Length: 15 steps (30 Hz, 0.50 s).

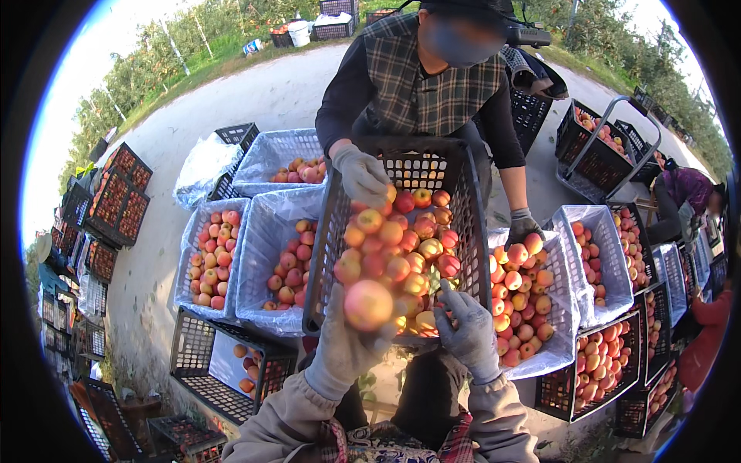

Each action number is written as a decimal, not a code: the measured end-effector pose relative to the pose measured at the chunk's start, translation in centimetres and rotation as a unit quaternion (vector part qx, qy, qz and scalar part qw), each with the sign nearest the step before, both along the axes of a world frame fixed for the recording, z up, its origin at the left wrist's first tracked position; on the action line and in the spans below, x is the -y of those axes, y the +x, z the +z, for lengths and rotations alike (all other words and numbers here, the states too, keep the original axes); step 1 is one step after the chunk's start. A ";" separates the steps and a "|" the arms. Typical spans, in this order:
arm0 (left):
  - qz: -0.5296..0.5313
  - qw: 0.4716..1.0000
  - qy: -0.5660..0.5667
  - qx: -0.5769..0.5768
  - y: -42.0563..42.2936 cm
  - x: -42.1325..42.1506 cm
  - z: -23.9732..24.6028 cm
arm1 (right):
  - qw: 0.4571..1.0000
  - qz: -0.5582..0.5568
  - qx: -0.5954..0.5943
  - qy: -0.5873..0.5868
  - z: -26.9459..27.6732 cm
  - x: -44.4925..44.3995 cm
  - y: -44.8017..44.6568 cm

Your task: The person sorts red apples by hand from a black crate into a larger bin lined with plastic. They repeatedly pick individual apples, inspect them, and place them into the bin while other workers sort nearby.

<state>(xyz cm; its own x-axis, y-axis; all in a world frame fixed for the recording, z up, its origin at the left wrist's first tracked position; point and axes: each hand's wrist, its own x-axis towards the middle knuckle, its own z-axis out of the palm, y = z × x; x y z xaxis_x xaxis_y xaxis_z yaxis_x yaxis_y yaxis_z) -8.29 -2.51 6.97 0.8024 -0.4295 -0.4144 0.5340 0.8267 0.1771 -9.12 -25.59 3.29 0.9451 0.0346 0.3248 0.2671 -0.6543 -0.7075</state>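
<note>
My left hand (344, 353), in a grey knitted glove, cradles a red-yellow apple (369, 305) above the near side of a black plastic crate (482, 272). My right hand (470, 333), gloved alike, hovers at the crate's near right corner with its fingers apart and nothing seen in them. Beyond its fingertips a green leaf (434, 280) lies among loose apples (425, 226). The crate slopes between me and a co-worker in a plaid vest (431, 98). That person's gloved hand (362, 173) reaches over the far apples; their other hand (524, 224) holds an apple over a lined crate.
Crates lined with clear plastic and holding apples flank the middle one, at left (243, 254) and right (564, 324). A black crate (231, 367) with a few apples stands low left. A hand cart (602, 150) carries crates behind. Other people work at the far right and left.
</note>
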 end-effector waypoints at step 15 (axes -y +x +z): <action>0.032 0.922 0.206 0.325 0.6 -6.6 0.0 | 1.000 -0.023 -0.009 -0.007 -0.6 -0.7 0.4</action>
